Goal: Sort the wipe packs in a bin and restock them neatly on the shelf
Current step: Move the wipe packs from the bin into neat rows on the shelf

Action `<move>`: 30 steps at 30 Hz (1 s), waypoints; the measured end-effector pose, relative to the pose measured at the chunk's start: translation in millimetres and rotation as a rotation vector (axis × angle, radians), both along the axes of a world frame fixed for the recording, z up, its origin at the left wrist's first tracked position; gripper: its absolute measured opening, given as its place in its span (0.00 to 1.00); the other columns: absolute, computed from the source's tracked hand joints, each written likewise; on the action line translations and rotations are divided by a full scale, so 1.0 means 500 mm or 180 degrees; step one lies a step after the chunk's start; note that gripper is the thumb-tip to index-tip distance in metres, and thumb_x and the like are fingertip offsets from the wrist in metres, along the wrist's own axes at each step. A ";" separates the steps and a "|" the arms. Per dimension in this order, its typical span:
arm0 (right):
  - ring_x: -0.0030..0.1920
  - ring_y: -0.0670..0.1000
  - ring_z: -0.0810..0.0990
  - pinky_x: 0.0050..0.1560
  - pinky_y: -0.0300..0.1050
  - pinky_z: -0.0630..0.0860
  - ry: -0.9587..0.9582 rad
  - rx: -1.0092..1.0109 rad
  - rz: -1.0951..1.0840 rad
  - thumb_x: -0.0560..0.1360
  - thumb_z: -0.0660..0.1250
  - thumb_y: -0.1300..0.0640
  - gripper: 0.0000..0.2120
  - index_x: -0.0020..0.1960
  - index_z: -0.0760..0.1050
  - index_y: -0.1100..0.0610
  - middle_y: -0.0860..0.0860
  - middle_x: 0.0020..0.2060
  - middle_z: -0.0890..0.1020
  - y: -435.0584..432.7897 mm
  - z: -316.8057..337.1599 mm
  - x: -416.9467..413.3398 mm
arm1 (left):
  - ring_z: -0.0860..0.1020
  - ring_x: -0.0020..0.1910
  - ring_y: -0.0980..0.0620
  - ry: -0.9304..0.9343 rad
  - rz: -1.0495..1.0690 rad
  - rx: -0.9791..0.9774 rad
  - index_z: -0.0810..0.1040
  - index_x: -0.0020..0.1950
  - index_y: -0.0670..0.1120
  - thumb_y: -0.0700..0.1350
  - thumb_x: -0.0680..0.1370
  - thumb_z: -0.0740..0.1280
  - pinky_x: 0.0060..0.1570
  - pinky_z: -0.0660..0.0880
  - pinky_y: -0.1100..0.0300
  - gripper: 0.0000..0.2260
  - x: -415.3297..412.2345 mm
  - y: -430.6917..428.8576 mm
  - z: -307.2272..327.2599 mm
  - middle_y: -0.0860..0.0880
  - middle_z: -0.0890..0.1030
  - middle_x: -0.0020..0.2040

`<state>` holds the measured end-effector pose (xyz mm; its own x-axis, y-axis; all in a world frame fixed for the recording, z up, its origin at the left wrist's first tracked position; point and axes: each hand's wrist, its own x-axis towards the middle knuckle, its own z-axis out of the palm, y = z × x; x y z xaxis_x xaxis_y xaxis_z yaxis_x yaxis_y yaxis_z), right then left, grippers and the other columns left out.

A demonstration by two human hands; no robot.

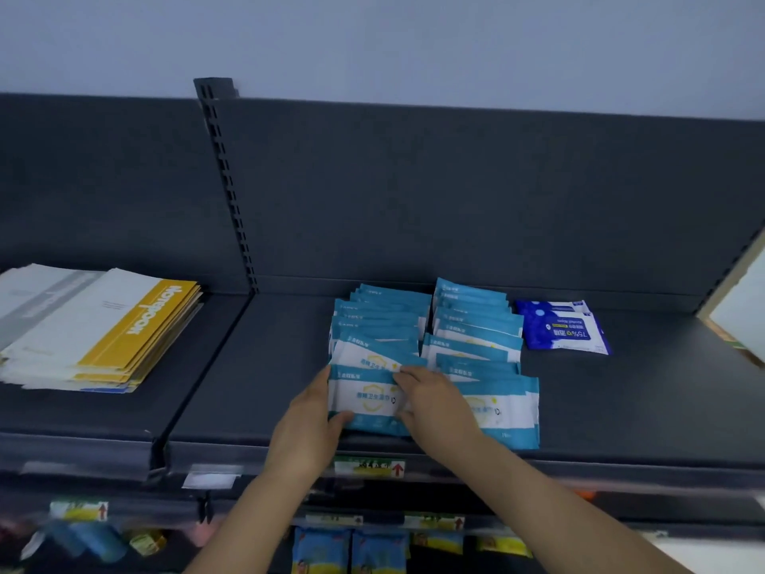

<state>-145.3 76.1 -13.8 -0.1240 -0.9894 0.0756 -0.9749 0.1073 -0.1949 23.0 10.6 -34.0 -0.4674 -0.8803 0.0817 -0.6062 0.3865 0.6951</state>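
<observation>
Teal front pack [364,397] at shelf [269,345] lip, both hands [308,428] gripping

The dark blue wipe pack [565,331] at the right of the shelf carries "75%" in large figures, seen upside down. The yellow band of the flat packets [138,325] at the left bears a brand word, too blurred to read surely. Red arrows mark the shelf-edge price tags [369,468]. The print on the light blue wipe packs [364,397] is illegible.

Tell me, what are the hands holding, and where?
Both hands hold the front wipe pack: left hand on its left edge, right hand on its right edge.
</observation>
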 end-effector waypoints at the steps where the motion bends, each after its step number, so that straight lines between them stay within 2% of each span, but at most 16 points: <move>1: 0.68 0.53 0.66 0.70 0.44 0.57 -0.0046 -0.0002 -0.0024 0.78 0.61 0.58 0.25 0.73 0.61 0.56 0.52 0.71 0.66 -0.002 0.000 0.003 | 0.69 0.54 0.63 -0.0005 -0.0030 0.0031 0.57 0.75 0.56 0.44 0.77 0.68 0.50 0.69 0.66 0.30 0.002 -0.005 0.002 0.59 0.71 0.63; 4: 0.72 0.52 0.60 0.70 0.42 0.57 -0.0541 -0.0026 -0.0123 0.78 0.62 0.56 0.29 0.76 0.56 0.55 0.51 0.75 0.56 -0.002 0.000 0.012 | 0.69 0.55 0.62 0.0064 -0.0112 0.0212 0.54 0.76 0.54 0.43 0.77 0.68 0.52 0.66 0.69 0.32 0.007 -0.012 0.014 0.57 0.70 0.66; 7: 0.76 0.50 0.47 0.73 0.43 0.51 -0.1353 -0.0149 -0.0503 0.77 0.65 0.51 0.37 0.77 0.46 0.53 0.48 0.76 0.44 -0.011 0.013 0.021 | 0.63 0.68 0.58 0.0230 -0.0072 0.0658 0.45 0.78 0.48 0.46 0.77 0.69 0.63 0.58 0.68 0.39 0.016 -0.014 0.025 0.56 0.61 0.72; 10: 0.76 0.50 0.45 0.75 0.46 0.52 -0.1606 -0.0097 -0.0713 0.74 0.69 0.50 0.44 0.77 0.42 0.53 0.49 0.76 0.41 -0.031 0.026 0.021 | 0.57 0.74 0.55 0.0342 -0.0083 0.0801 0.42 0.78 0.47 0.49 0.75 0.70 0.68 0.54 0.65 0.43 0.019 -0.020 0.031 0.55 0.55 0.75; 12: 0.76 0.51 0.46 0.74 0.46 0.53 -0.1616 0.0092 -0.0760 0.73 0.71 0.51 0.47 0.77 0.40 0.53 0.49 0.76 0.41 -0.043 0.031 0.014 | 0.60 0.70 0.60 0.0379 -0.0186 0.0819 0.47 0.77 0.53 0.47 0.75 0.71 0.64 0.56 0.70 0.40 0.018 -0.024 0.036 0.63 0.58 0.68; 14: 0.76 0.51 0.50 0.73 0.45 0.55 -0.1555 0.0344 -0.0710 0.73 0.71 0.52 0.46 0.77 0.41 0.54 0.50 0.77 0.44 -0.051 0.030 0.005 | 0.66 0.60 0.66 0.0362 -0.0317 0.0900 0.55 0.67 0.65 0.42 0.74 0.72 0.58 0.61 0.79 0.34 0.013 -0.031 0.032 0.69 0.63 0.60; 15: 0.75 0.51 0.53 0.73 0.46 0.57 -0.1505 0.0460 -0.0643 0.73 0.70 0.52 0.45 0.77 0.44 0.55 0.50 0.77 0.49 -0.055 0.028 0.002 | 0.69 0.57 0.67 0.0357 -0.0355 0.0939 0.58 0.62 0.67 0.40 0.73 0.73 0.55 0.66 0.78 0.32 0.011 -0.036 0.028 0.69 0.67 0.57; 17: 0.75 0.52 0.55 0.74 0.47 0.56 -0.1342 0.0649 -0.0493 0.74 0.69 0.51 0.42 0.77 0.46 0.56 0.51 0.76 0.52 -0.062 0.025 -0.003 | 0.73 0.52 0.65 0.0361 -0.0259 0.0976 0.63 0.66 0.62 0.38 0.71 0.74 0.53 0.71 0.73 0.33 0.003 -0.050 0.018 0.64 0.73 0.54; 19: 0.76 0.52 0.52 0.74 0.46 0.53 -0.1144 0.0746 -0.0393 0.76 0.66 0.50 0.40 0.77 0.44 0.56 0.52 0.77 0.49 -0.075 0.020 -0.007 | 0.74 0.49 0.64 0.0362 -0.0093 0.0978 0.62 0.72 0.54 0.37 0.71 0.74 0.46 0.70 0.75 0.35 -0.008 -0.063 0.013 0.60 0.74 0.53; 20: 0.76 0.52 0.51 0.74 0.46 0.53 -0.1075 0.0754 -0.0370 0.77 0.65 0.50 0.39 0.77 0.44 0.56 0.53 0.77 0.48 -0.083 0.017 -0.008 | 0.74 0.49 0.63 0.0332 -0.0037 0.0949 0.61 0.73 0.52 0.37 0.72 0.74 0.44 0.70 0.75 0.35 -0.014 -0.068 0.012 0.59 0.74 0.53; 24: 0.76 0.54 0.49 0.74 0.47 0.51 -0.0980 0.0657 -0.0328 0.79 0.63 0.53 0.37 0.77 0.43 0.55 0.55 0.77 0.46 -0.125 0.004 -0.014 | 0.73 0.52 0.57 0.0171 0.0085 0.0737 0.59 0.74 0.50 0.38 0.73 0.73 0.45 0.68 0.74 0.35 -0.034 -0.094 0.014 0.51 0.75 0.60; 27: 0.75 0.54 0.50 0.74 0.46 0.52 -0.0982 0.0599 -0.0251 0.77 0.64 0.54 0.36 0.77 0.45 0.55 0.54 0.76 0.48 -0.145 0.007 -0.023 | 0.75 0.48 0.62 0.0058 0.0041 0.0916 0.61 0.72 0.50 0.39 0.72 0.74 0.40 0.71 0.75 0.33 -0.034 -0.125 0.015 0.54 0.77 0.54; 30: 0.76 0.52 0.44 0.76 0.48 0.48 -0.1304 0.0705 -0.0109 0.76 0.66 0.48 0.38 0.77 0.49 0.54 0.51 0.76 0.42 -0.149 0.026 -0.041 | 0.76 0.47 0.64 -0.0102 -0.0116 0.1031 0.61 0.70 0.51 0.43 0.71 0.75 0.42 0.74 0.73 0.33 -0.027 -0.135 0.025 0.59 0.77 0.52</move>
